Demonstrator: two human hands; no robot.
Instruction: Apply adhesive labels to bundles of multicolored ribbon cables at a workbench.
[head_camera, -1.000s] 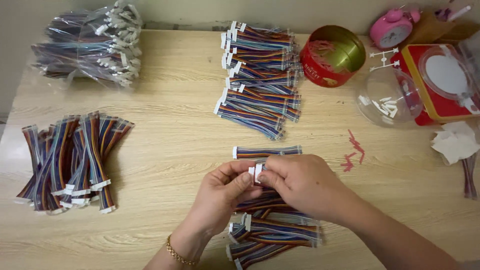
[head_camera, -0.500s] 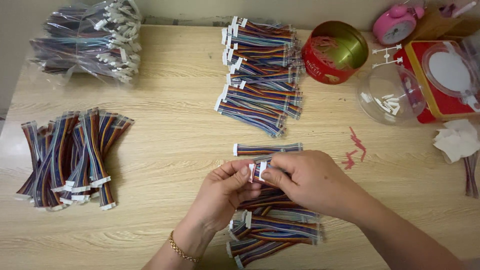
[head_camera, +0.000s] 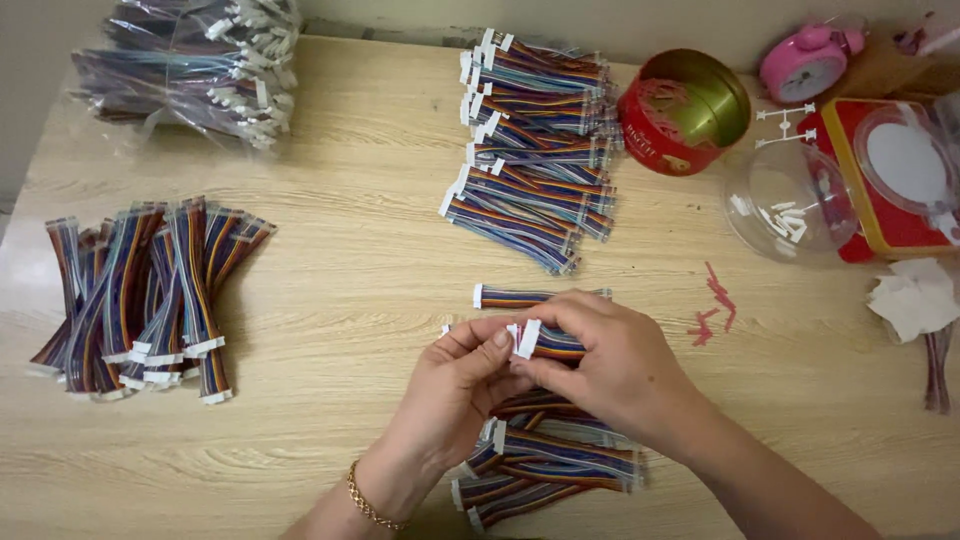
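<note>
pinching a short rainbow-coloured ribbon cable with white plastic connectors (head_camera: 540, 340) between them, the left hand (head_camera: 455, 385) and the right hand (head_camera: 610, 365) meet just above the pale wooden desk (head_camera: 340, 290). the left grip is closed on the cable's white end, thumb and fingertips pressed together around it; the right grip is clamped on the same cable just beside the connector, with the rest of the cable hidden under the palm. a gold chain bracelet (head_camera: 372, 498) circles the left wrist.

as for progress, a tidy stack of matching cable bundles (head_camera: 535, 150) lies at the far middle of the desk and looks finished, and one single cable (head_camera: 520, 296) lies just beyond the hands. a loose heap of cables (head_camera: 550, 455) sits under and near the wrists, seemingly still to be handled. a fanned pile of longer cables (head_camera: 140, 295) rests well apart on the left, and clear bags of more cables (head_camera: 190, 60) sit at the far left corner, so much appears left. a red and gold round tin (head_camera: 685, 110) and a clear plastic bowl of small white parts (head_camera: 790, 205) stand to the right.
</note>
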